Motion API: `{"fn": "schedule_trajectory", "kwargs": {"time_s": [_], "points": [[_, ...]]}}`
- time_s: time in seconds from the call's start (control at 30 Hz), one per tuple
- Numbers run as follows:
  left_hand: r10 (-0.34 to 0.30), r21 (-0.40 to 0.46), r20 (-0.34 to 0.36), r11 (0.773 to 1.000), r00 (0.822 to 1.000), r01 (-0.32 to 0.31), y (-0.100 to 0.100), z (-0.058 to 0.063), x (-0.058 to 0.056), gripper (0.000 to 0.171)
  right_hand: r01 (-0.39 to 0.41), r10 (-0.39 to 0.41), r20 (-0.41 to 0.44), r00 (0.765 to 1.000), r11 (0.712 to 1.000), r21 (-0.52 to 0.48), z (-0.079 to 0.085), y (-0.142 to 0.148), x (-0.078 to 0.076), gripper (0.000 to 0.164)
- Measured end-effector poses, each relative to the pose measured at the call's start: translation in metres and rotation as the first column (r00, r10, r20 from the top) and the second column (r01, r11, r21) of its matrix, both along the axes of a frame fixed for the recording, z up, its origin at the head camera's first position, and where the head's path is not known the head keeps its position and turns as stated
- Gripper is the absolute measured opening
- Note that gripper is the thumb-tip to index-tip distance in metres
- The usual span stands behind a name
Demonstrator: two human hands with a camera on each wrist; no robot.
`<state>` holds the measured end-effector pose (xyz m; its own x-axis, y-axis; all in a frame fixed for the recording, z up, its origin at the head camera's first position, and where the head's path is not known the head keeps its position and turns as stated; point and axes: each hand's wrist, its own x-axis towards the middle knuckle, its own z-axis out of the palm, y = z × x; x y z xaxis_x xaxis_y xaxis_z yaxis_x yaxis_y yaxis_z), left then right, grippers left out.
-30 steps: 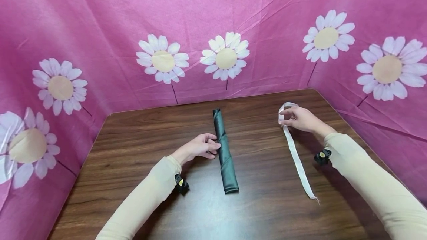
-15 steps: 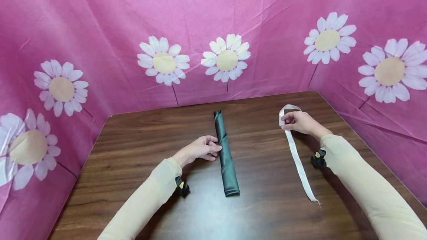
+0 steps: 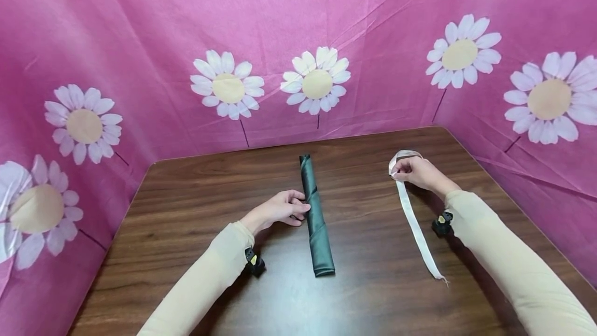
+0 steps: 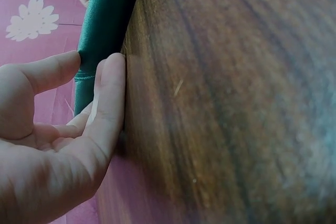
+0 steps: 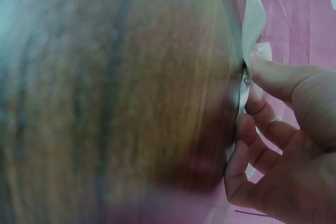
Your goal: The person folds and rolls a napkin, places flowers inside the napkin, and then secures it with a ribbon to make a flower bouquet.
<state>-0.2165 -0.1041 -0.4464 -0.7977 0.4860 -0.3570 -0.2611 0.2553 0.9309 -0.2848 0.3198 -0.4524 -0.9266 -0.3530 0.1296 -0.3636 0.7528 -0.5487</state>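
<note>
A roll of dark green satin cloth [image 3: 317, 227] lies lengthwise near the table's middle. My left hand [image 3: 280, 207] rests against its left side, thumb on the roll and other fingers low beside it. In the left wrist view the thumb touches the green satin [image 4: 102, 24], and the fairly straight fingers [image 4: 107, 93] lie along the tabletop. Farther right, a white ribbon [image 3: 413, 217] makes a loop at its far end, and its tail runs toward me to a frayed tip. My right hand [image 3: 417, 171] pinches the ribbon [image 5: 254, 24] where the loop meets the tail.
The brown wood-grain table [image 3: 200, 180] has rounded back corners. A pink cloth [image 3: 261, 9] printed with white daisies hangs behind it and along both sides. Black wrist cameras sit below both cream sleeves [image 3: 494, 242].
My right hand has shifted slightly down and left, its fingers drawing in on the ribbon's crossing, and the loop looks flatter. My left hand and the green roll stay nearly where they were.
</note>
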Motion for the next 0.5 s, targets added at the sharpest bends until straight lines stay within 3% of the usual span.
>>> {"fn": "schedule_trajectory", "kwargs": {"time_s": [0.37, 0.5], "points": [[-0.001, -0.005, -0.004, 1.0, 1.0, 0.001, 0.0007, 0.0002, 0.0001, 0.052, 0.004, -0.004, 0.005, 1.0, 1.0, 0.014, -0.0002, -0.003, 0.0025, 0.006], [-0.008, 0.0, 0.002, 1.0, 1.0, 0.008, -0.0015, 0.0008, -0.0009, 0.053, 0.027, -0.023, 0.077, 0.997, 0.999, -0.044, 0.0011, -0.0036, 0.0005, 0.004]]}}
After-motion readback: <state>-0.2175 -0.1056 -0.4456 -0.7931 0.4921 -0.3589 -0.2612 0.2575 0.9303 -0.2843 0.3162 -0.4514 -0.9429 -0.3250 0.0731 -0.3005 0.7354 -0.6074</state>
